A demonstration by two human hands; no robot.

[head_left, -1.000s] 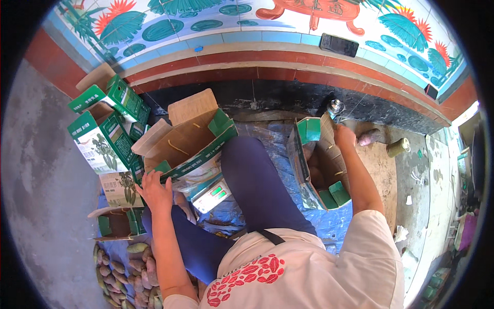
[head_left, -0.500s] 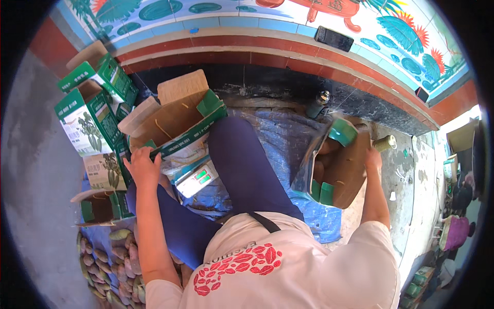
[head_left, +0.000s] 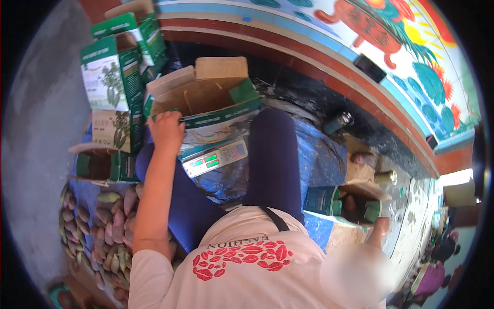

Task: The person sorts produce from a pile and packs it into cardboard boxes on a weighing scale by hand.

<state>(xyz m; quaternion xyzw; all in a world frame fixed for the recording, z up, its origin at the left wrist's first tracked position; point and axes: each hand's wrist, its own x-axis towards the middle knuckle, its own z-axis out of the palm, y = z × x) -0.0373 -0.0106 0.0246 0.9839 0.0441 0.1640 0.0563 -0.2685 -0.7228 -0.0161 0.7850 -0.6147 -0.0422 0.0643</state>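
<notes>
My left hand point(head_left: 167, 131) has its fingers hooked over the near left rim of an open green-and-brown cardboard box point(head_left: 216, 121). That box rests on a digital scale, whose panel point(head_left: 216, 158) with green displays shows in front of it. My right hand point(head_left: 381, 226), small and partly blurred, is closed at the near right corner of a smaller open cardboard box point(head_left: 321, 201) on my right. Brownish, rounded root vegetables point(head_left: 351, 204) lie inside this smaller box. Part of that hand's grip is hidden.
Green-and-white boxes point(head_left: 105, 77) are stacked at the left, beside an open box point(head_left: 98, 166). Pinkish and green root vegetables point(head_left: 110, 226) cover the floor nearby. A flask point(head_left: 338, 122), a can point(head_left: 386, 177) and one root vegetable point(head_left: 363, 158) are by the wall. A phone point(head_left: 369, 68) lies on the ledge.
The box at my right hand has been brought down nearer to me and now sits more upright. A root vegetable shows on the floor behind it. My left hand stays on its box; the view has turned.
</notes>
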